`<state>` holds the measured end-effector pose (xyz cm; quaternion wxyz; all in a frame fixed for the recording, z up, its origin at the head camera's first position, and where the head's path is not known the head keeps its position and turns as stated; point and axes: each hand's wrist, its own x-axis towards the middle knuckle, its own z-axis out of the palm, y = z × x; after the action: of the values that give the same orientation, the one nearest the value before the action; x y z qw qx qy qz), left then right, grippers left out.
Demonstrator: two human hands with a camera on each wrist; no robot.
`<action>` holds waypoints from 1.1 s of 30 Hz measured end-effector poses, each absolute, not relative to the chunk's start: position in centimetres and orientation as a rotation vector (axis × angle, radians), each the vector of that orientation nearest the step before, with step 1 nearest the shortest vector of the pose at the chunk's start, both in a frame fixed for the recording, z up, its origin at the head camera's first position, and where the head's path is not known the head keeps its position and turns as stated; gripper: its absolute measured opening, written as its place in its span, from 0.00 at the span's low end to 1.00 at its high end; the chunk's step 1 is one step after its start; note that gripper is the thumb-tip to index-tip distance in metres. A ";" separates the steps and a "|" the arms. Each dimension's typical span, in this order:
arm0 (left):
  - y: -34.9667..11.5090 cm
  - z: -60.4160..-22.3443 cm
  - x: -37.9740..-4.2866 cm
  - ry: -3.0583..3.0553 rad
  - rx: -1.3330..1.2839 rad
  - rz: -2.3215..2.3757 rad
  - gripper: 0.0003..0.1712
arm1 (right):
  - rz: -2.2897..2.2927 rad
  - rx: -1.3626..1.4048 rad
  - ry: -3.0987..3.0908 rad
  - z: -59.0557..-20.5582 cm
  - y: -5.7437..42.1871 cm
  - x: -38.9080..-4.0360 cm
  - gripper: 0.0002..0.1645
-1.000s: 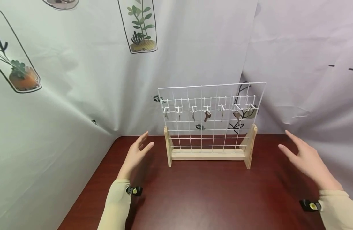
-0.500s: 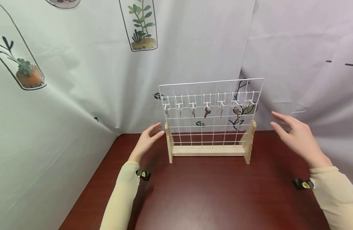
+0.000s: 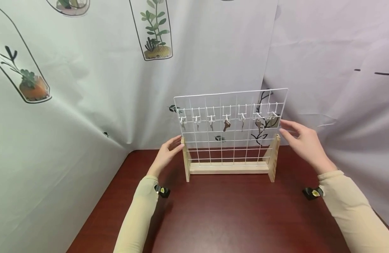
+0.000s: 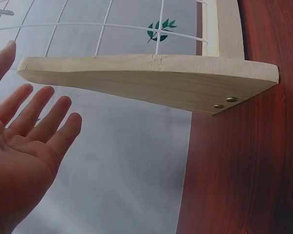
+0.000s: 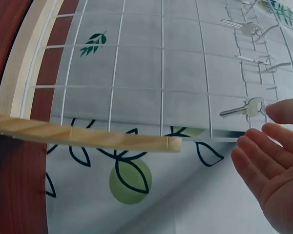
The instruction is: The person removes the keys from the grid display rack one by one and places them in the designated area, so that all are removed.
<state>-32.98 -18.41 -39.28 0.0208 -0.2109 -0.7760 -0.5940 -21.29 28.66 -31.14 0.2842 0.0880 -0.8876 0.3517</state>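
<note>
A white wire grid rack (image 3: pixel 230 92) stands upright on a wooden base (image 3: pixel 229 169) with two side pieces. Several white hooks along it carry keys, among them a brownish key (image 3: pixel 227 125). My left hand (image 3: pixel 165 154) is at the top of the left wooden side piece (image 3: pixel 186 163); the left wrist view shows its fingers (image 4: pixel 63 107) spread and apart from the wood. At the grid's right edge, my right hand (image 3: pixel 306 144) has thumb and fingers parted, close to a silver key (image 5: pixel 254 106). Whether the right fingertips touch the wire, I cannot tell.
The rack stands on a dark red wooden table (image 3: pixel 232 214). Behind it and along the left hangs a pale cloth (image 3: pixel 87 116) printed with plants. Each wrist wears a small black camera, such as the left one (image 3: pixel 164 192).
Both hands have moved in toward the rack: the left one to the right, the right one to the left and up to the grid's edge. The rack stands where it was.
</note>
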 end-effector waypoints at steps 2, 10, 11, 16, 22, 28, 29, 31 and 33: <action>-18.2 -38.6 -32.4 -2.403 -0.653 -1.842 0.32 | 0.953 0.229 -2.366 -31.2 28.5 -21.5 0.27; -17.3 -36.8 -30.8 -2.384 -0.649 -1.767 0.27 | 1.012 0.238 -2.336 -31.3 28.1 -22.6 0.27; -17.2 -36.8 -30.9 -2.380 -0.649 -1.762 0.27 | 1.026 0.237 -2.330 -31.4 28.0 -22.7 0.28; -17.2 -37.3 -31.2 -2.358 -0.658 -1.757 0.25 | 1.094 0.236 -2.303 -31.5 27.5 -23.3 0.28; -17.2 -37.6 -31.4 -2.333 -0.710 -1.730 0.23 | 1.110 0.200 -2.301 -31.5 27.0 -23.9 0.29; -17.0 -37.8 -31.4 -2.305 -0.731 -1.722 0.22 | 1.129 0.143 -2.263 -31.3 26.5 -24.4 0.29; -17.0 -37.9 -31.4 -2.299 -0.734 -1.726 0.22 | 1.135 0.135 -2.254 -31.3 26.5 -24.4 0.29; -17.0 -38.0 -31.4 -2.291 -0.737 -1.721 0.23 | 1.140 0.123 -2.241 -31.2 26.4 -24.5 0.28; -17.0 -38.1 -31.4 -2.282 -0.742 -1.719 0.23 | 1.138 0.119 -2.236 -31.2 26.3 -24.5 0.27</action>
<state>-31.39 -17.05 -38.06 0.0946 -0.2501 -0.7697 -0.5797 -24.48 26.27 -31.19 0.3096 0.0450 -0.8464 0.4309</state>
